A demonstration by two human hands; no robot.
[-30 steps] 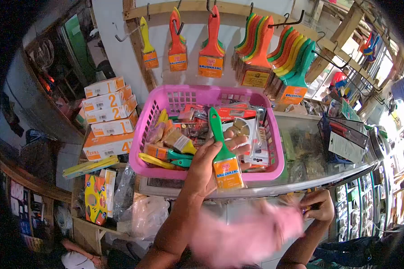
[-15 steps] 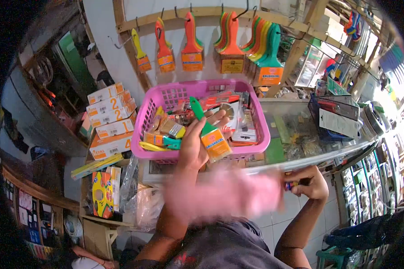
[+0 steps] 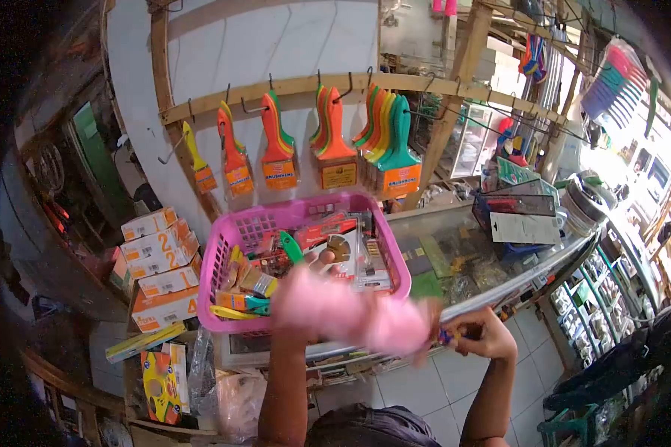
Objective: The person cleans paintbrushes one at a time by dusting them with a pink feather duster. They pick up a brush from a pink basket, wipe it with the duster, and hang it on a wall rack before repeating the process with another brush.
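My left hand (image 3: 323,262) is over the front of a pink plastic basket (image 3: 215,287) and holds a paintbrush with a green handle (image 3: 291,247). Only its fingertips show, because a fluffy pink duster (image 3: 350,316), smeared by motion, covers the palm and the brush's label and bristles. My right hand (image 3: 488,339) is closed round the duster's thin, colourful handle (image 3: 447,336), to the right of the basket. Inside the basket lie packaged goods (image 3: 339,249) and more paintbrushes (image 3: 257,281).
Paintbrushes (image 3: 279,153) hang from hooks on a wooden rail (image 3: 298,86) behind the basket. Stacked orange-and-white boxes (image 3: 164,279) stand at the left. To the right, a glass counter (image 3: 455,223) bears a dark crate (image 3: 514,212) with goods in it.
The view has tilted up, so the basket and hanging brushes appear lower and farther left. The duster has moved from below the green-handled paintbrush to over it and my left palm.
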